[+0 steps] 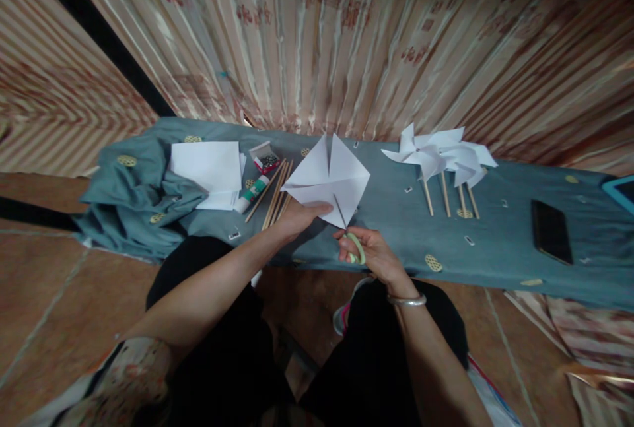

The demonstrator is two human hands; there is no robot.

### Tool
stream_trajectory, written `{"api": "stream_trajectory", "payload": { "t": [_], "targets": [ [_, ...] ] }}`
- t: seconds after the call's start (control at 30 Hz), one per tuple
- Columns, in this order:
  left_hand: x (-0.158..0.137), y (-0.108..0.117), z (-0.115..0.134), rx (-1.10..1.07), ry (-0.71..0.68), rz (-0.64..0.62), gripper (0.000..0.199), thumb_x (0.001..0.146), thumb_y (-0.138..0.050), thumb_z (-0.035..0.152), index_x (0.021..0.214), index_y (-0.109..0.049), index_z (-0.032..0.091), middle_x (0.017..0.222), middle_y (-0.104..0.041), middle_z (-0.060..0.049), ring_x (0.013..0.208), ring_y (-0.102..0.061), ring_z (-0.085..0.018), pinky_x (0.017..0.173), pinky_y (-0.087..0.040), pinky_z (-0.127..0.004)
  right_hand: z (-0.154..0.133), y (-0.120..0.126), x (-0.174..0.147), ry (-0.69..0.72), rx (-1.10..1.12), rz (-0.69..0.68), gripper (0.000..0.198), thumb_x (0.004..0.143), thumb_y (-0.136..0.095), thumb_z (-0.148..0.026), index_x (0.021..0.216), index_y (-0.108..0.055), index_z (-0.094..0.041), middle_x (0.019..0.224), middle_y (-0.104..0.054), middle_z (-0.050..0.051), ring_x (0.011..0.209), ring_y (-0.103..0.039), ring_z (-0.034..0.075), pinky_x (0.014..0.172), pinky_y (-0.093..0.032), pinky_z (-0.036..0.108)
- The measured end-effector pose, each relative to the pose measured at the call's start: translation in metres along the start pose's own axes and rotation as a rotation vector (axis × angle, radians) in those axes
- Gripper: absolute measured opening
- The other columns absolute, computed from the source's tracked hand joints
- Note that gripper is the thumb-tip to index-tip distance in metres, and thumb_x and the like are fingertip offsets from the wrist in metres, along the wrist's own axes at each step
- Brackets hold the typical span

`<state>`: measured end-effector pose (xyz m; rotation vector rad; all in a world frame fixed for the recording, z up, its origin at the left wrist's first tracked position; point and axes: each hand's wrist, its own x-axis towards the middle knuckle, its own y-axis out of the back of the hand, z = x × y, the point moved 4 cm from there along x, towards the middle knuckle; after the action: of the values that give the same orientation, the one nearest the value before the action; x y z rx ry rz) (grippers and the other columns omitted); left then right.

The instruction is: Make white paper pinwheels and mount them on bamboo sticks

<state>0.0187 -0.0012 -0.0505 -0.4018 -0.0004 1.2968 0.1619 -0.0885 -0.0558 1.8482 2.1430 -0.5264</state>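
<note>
My left hand (308, 214) grips the lower left edge of a square sheet of white paper (347, 179), its thumb lying on top and the other fingers hidden beneath. The sheet is turned corner-up and has slits running in from its top and left corners. In my right hand (366, 247) is a pair of scissors (355, 249) with light green handles, the fingers closed around them. Their blades lie at the bottom corner of the paper and point up toward its middle.
To the left on the green cloth (396, 229) lie a stack of white paper (211, 166), a glue stick (251, 194), a small box of pins (264, 158) and several wooden sticks (273, 199). Rightward are several paper pinwheels (430, 156), a black phone (551, 230) and a blue-edged object (619, 193).
</note>
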Motion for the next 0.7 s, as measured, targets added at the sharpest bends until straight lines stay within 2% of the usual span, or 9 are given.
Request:
{"api": "stream_trajectory", "payload": {
  "t": [0.7],
  "targets": [
    [-0.0008,-0.0036,-0.0044,-0.035,0.011,-0.022,0.035,0.047,-0.082,0.022,0.079,-0.069,0.014,0.089,-0.071,-0.008,0.083,-0.063,-0.021,0.084,-0.047,-0.035,-0.0013,-0.0028,0.0011,0.036,-0.042,0.015,0.047,0.062,-0.075,-0.063,0.073,-0.064,-0.018,0.055,-0.061,-0.003,0.048,-0.05,0.008,0.049,-0.038,0.023]
  ]
}}
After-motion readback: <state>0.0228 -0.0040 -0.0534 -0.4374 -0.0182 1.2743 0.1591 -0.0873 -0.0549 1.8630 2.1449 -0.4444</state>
